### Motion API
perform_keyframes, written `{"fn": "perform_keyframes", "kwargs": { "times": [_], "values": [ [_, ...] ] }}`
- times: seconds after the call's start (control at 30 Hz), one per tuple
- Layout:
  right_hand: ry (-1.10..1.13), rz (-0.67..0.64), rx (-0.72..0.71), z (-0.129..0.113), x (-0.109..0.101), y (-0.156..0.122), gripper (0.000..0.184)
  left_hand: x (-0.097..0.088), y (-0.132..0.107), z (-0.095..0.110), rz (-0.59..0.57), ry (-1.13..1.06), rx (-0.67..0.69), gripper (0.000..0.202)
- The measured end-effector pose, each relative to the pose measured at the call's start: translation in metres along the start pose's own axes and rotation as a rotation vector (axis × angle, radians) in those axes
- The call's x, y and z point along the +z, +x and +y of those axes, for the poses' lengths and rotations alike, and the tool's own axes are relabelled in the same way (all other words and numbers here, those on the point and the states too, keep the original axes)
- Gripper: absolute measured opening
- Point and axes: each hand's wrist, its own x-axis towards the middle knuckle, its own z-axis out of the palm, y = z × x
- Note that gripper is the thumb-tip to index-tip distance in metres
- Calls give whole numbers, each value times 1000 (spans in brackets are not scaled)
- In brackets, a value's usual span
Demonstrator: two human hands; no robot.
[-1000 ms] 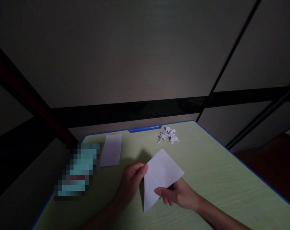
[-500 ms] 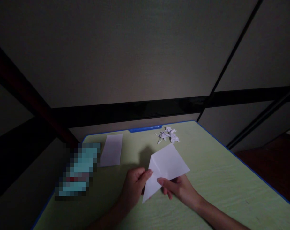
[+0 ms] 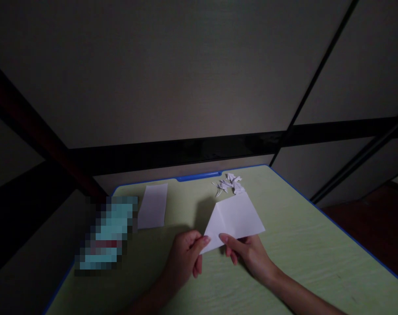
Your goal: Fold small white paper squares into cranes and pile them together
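A white sheet of paper (image 3: 241, 215) is held up above the table between my two hands. It has a crease near its left part and a slanted left edge. My left hand (image 3: 188, 253) pinches the lower left corner, thumb on top and fingers curled beneath. My right hand (image 3: 243, 250) grips the lower edge, its thumb lying on the paper and its other fingers partly hidden behind it. Just beyond the sheet's far edge lies a small heap of folded white paper pieces (image 3: 230, 183).
The pale green table (image 3: 304, 245) has a blue rim and a blue pen-like bar (image 3: 199, 176) at its far edge. White paper (image 3: 153, 205) lies at the left, beside a blurred-out teal item (image 3: 111, 227). A panelled wall (image 3: 172, 78) rises behind the table.
The sheet has turned and tilted, and its lower left corner no longer points down toward me. Its right end has shifted slightly right. Both hands keep their hold, nearly in place.
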Motion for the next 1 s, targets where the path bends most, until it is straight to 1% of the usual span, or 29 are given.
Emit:
{"fn": "perform_keyframes", "kwargs": {
  "times": [0.1,0.23,0.3,0.37,0.4,0.43,0.5,0.6,0.73,0.9,1.0],
  "values": [
    [-6,18,9,-1,0,0,39,-1,0,-1,56,56,-7,36],
    [-28,22,14,-4,0,-1,39,-5,3,-7,59,89,4,41],
    [-54,21,25,-5,1,-1,40,-8,6,-7,73,59,49,42],
    [-91,-5,47,-5,2,-2,40,-10,9,-5,89,-26,150,42],
    [-112,-27,61,-4,4,-2,40,-10,9,-4,108,-71,192,38],
    [-131,-48,75,-3,5,-3,39,-10,9,-2,97,-92,229,32],
    [-155,-89,90,-1,8,-6,37,-9,8,2,84,-118,250,25],
    [-159,-134,48,3,10,-10,32,-8,5,4,112,-127,216,23],
    [-170,-131,-54,3,7,-12,30,-9,2,4,138,-136,145,24],
    [-176,-156,-116,0,2,-13,36,-9,1,3,95,-187,99,24],
    [-213,-243,-198,-2,1,-14,37,-8,1,3,73,-213,87,23]
  ]
}}
